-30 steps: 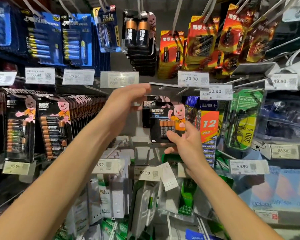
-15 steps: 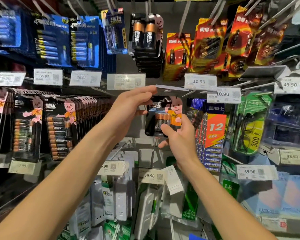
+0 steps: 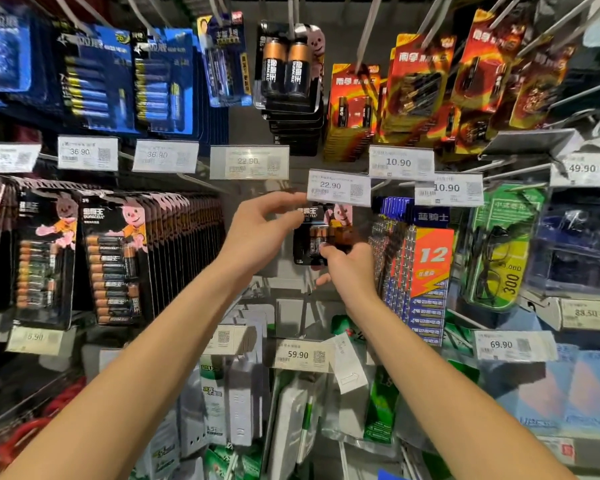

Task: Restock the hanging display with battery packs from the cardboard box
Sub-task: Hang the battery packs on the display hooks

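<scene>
A black battery pack (image 3: 321,230) with a pink bunny hangs just under the white 22.90 price tag (image 3: 338,188), its top edge hidden behind the tag. My right hand (image 3: 350,268) grips the pack's lower part, thumb across the front. My left hand (image 3: 260,233) reaches in from the left with fingers loosely extended. Its index fingertip touches the tag's left edge and its thumb lies at the pack's upper left corner. The cardboard box is not in view.
Full rows of black battery packs (image 3: 115,261) hang to the left. A blue and orange 12-pack (image 3: 426,268) hangs close on the right. Red packs (image 3: 413,84) and large-cell packs (image 3: 288,71) hang above. White and green packaged goods (image 3: 229,393) fill the lower hooks.
The pack has moved up and back, in under the price tag. The tag, which my left hand held tipped up, now faces me and reads 22.90. My right hand followed the pack inward.
</scene>
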Available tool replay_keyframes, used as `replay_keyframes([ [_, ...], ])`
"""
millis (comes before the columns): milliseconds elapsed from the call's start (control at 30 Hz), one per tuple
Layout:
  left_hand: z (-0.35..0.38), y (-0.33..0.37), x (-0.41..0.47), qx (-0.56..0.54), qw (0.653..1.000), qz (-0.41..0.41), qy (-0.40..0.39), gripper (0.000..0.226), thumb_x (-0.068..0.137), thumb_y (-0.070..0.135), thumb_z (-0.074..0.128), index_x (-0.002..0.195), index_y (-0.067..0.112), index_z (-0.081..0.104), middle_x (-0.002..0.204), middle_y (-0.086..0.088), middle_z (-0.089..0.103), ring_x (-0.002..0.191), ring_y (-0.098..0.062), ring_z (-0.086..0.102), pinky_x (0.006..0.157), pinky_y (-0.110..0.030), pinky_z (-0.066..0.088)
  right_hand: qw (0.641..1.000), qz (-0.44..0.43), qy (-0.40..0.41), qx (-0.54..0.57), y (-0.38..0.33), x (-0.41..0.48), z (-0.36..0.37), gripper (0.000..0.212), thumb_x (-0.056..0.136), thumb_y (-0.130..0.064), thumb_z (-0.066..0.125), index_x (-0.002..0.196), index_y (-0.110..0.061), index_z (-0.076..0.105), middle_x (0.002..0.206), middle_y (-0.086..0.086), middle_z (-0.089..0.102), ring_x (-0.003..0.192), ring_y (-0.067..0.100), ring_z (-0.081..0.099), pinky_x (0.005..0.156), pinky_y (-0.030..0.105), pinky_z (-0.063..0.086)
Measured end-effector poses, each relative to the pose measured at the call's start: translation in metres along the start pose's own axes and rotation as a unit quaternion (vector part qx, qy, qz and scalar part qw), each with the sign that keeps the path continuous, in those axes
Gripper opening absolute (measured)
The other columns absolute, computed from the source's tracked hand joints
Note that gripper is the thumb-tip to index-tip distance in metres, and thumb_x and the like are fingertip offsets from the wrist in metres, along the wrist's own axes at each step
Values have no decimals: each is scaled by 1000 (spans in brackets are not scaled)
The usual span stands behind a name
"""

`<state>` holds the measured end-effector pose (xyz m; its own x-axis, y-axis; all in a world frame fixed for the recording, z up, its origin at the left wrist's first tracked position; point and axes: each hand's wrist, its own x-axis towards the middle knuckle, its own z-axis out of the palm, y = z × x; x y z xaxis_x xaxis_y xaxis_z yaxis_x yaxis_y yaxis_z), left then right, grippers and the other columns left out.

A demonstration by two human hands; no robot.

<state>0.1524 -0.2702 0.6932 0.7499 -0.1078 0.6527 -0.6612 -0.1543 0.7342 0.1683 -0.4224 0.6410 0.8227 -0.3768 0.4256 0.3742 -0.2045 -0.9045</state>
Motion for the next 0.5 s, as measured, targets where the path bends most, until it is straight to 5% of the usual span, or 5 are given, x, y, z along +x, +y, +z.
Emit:
replay_keyframes([
  [133, 7, -31, 8, 120, 992, -28, -24, 33, 92, 26, 69, 125, 28, 71, 126, 9, 70, 117, -8, 62, 105, -34, 47, 1000, 11, 0, 7, 3, 7, 4, 4, 95, -17, 62, 96, -13, 63, 91, 7, 73, 53, 28, 67, 56, 32, 58],
  [267, 14, -45, 10, 143, 989, 6, -33, 41, 93, 20, 68, 134, 22, 67, 136, 10, 63, 123, -15, 60, 109, -35, 45, 999, 44, 0, 12, 7, 14, 7, 20, 96, -17, 60, 114, -8, 60, 92, 4, 73, 49, 24, 64, 44, 14, 45],
  [333, 18, -49, 11, 145, 989, 34, -28, 40, 93, 15, 68, 132, 20, 67, 139, 16, 58, 123, -16, 58, 107, -33, 44, 999, 47, 0, 15, 6, 15, 8, 23, 96, -14, 59, 118, -8, 57, 92, 1, 72, 46, 22, 62, 46, 16, 48],
  [500, 22, -65, 22, 201, 976, 66, -48, 43, 91, 16, 69, 133, 15, 65, 152, 8, 46, 140, -12, 42, 118, -36, 35, 998, 58, -5, 36, 1, 20, 9, 36, 95, -10, 56, 123, -25, 40, 88, -6, 65, 55, 26, 64, 73, 49, 61],
])
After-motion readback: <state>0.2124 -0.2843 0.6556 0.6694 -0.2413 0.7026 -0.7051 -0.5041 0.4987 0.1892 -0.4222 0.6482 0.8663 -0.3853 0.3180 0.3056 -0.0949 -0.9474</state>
